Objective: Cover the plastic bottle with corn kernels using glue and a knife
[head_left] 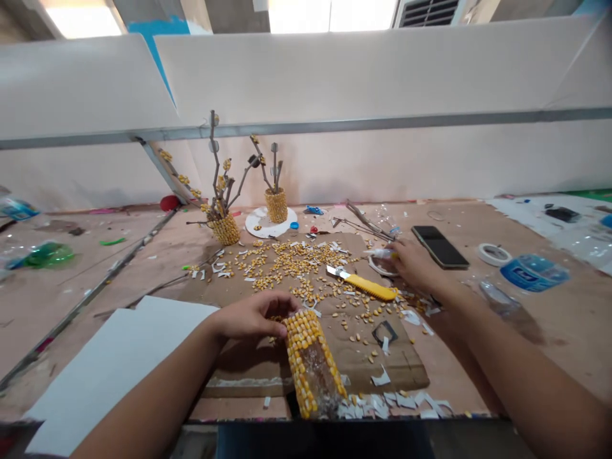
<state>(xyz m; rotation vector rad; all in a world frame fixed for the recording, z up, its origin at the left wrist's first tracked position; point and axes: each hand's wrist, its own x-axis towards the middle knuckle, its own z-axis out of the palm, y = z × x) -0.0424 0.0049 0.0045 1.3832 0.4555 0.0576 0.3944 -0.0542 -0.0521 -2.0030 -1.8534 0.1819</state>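
My left hand (261, 315) is closed on the upper end of a cylinder covered in corn kernels (299, 344), which lies tilted at the table's front edge. A bare brown patch shows on its side. My right hand (406, 258) holds a small white glue bottle (380, 253), its nozzle pointing left, above a roll of tape. Loose corn kernels (282, 261) are scattered over a cardboard sheet (239, 360). A yellow utility knife (370, 287) lies among them, between my hands.
Two kernel-covered pots (224, 229) (276, 206) with twigs stand at the back. At right lie a phone (440, 247), a tape roll (494, 254) and a cut plastic bottle (533, 273). White sheets (109, 363) lie at left; paper scraps (401, 401) are near the front edge.
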